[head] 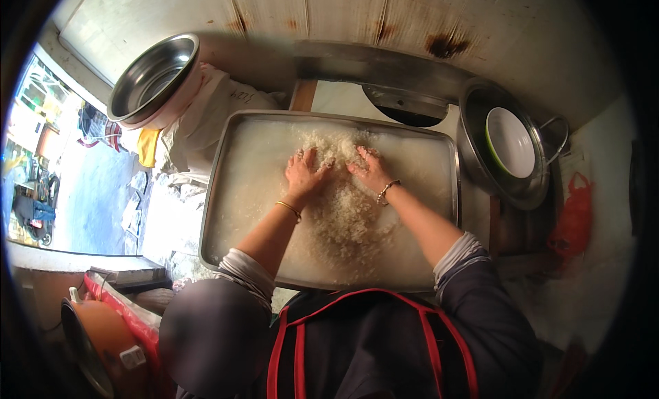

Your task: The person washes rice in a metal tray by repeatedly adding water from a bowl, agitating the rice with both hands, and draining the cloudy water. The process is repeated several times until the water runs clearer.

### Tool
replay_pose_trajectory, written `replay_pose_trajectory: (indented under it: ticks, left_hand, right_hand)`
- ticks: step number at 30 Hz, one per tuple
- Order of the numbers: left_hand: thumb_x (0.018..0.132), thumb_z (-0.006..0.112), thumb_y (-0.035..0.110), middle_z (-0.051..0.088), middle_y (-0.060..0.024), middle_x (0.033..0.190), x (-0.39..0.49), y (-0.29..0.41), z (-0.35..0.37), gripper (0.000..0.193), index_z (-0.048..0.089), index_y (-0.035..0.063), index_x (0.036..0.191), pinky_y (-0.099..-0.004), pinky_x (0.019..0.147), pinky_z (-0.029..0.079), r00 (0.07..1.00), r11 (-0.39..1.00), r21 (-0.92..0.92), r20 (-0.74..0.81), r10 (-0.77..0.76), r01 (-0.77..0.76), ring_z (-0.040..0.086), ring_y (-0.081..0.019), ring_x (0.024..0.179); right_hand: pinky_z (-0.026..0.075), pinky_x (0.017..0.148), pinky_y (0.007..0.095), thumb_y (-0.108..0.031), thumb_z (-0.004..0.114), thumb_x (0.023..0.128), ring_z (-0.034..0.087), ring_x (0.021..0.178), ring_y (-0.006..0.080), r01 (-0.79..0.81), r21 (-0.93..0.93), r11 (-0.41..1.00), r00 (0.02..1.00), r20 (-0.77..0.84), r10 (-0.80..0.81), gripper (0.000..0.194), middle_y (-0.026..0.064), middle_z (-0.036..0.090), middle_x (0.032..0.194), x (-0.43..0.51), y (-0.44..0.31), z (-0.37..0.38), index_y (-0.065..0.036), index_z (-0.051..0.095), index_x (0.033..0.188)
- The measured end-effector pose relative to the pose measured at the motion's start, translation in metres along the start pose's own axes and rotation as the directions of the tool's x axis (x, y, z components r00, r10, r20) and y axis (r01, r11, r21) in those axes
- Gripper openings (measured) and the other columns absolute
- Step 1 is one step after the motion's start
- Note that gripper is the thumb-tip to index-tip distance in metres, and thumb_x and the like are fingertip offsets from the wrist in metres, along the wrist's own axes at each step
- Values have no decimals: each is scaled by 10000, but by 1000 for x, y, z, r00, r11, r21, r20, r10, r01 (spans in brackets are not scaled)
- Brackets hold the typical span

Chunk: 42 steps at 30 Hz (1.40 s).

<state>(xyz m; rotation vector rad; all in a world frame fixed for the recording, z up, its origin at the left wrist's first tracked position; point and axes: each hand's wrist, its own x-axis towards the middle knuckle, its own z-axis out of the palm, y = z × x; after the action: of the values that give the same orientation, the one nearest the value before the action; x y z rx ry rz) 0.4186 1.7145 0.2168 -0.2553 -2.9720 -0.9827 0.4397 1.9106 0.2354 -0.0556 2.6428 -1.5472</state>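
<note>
A wide metal tray (226, 213) holds cloudy whitish liquid, with a heap of wet rice grains (342, 213) running down its middle. My left hand (308, 173) rests on the left side of the heap's far end, fingers spread and tips partly sunk among the grains. Facing it from the right, my right hand (369, 168) touches the same rice with its fingers apart and bent. Grains cling to both hands. The fingertips are partly hidden by rice. I wear a gold-coloured bangle (289, 210) on the left wrist and a beaded bracelet (387, 191) on the right.
Right of the tray stands a large metal bowl (471, 141) with a white-and-green bowl (510, 142) in it. A steel basin (154, 77) sits by sacks (206, 111) at the left. Beyond are a red plastic bag (572, 219) and an orange pot-like vessel (105, 332).
</note>
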Motion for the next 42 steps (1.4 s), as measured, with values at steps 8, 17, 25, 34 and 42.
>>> replay_pose_trajectory:
  ticks: [8,17,25,34,42]
  left_hand:
    - [791,615,219,557,-101,957,-20,59,-28,559,337,22,1234,-272,679,452,948,295,-929,139,-285,224,535,-160,851]
    - [823,562,145,601,-37,711,-1,46,-77,151,579,18,904,-286,527,455,994,689,-725,-76,-80,0,550,-125,609]
    - [746,563,422,364,-182,1320,-55,53,-48,554,451,179,1230,-548,960,282,926,922,94,95,366,-375,322,-379,1224]
    - [676,607,442,200,-88,1423,-26,48,-49,582,496,206,1197,-632,994,-8,885,810,364,274,378,-459,47,-340,1329]
    - [643,641,412,268,-65,1390,-4,22,-59,585,514,194,1170,-658,979,-8,930,843,400,223,292,-361,75,-325,1327]
  right_hand:
    - [439,778,304,-111,570,767,530,943,178,-171,391,904,984,30,173,588,112,530,1109,-18,-83,18,-58,340,1306]
    - [469,730,359,-168,618,716,593,838,326,156,-63,986,973,-162,-164,286,195,616,886,1,-88,-14,13,577,933]
    - [250,1031,381,-227,607,700,312,1233,362,404,-461,790,913,257,-317,727,272,326,1306,-91,-48,-19,55,284,1287]
    - [108,1067,446,-390,589,739,71,1304,395,249,-733,633,955,293,-37,753,215,82,1418,-90,-49,19,12,298,1306]
    - [118,1066,443,-359,571,758,81,1303,381,340,-671,659,938,293,-186,652,175,128,1418,-93,-43,16,-50,358,1291]
